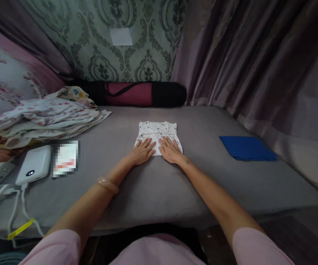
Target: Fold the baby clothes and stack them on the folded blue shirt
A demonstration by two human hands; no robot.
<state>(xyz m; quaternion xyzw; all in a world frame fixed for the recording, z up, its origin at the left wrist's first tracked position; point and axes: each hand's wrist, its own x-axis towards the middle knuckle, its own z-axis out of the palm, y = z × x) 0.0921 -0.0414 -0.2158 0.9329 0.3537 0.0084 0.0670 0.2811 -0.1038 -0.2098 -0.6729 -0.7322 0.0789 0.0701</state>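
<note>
A small white garment [158, 131] with tiny coloured dots lies folded on the grey bed surface [153, 184]. My left hand [143, 151] rests flat on its near left part, fingers stretched out. My right hand [170, 149] lies flat beside it on the near right part, fingers also spread. Both palms press down on the cloth and hold nothing. A pale bangle [108, 184] sits on my left wrist.
A folded blue cloth [247, 148] lies to the right. At left are a heap of floral fabric [45, 116], a white power bank [34, 164] with cables, and a small packet [65, 158]. A black and maroon roll bag [137, 94] lies against the back wall. Curtains hang at right.
</note>
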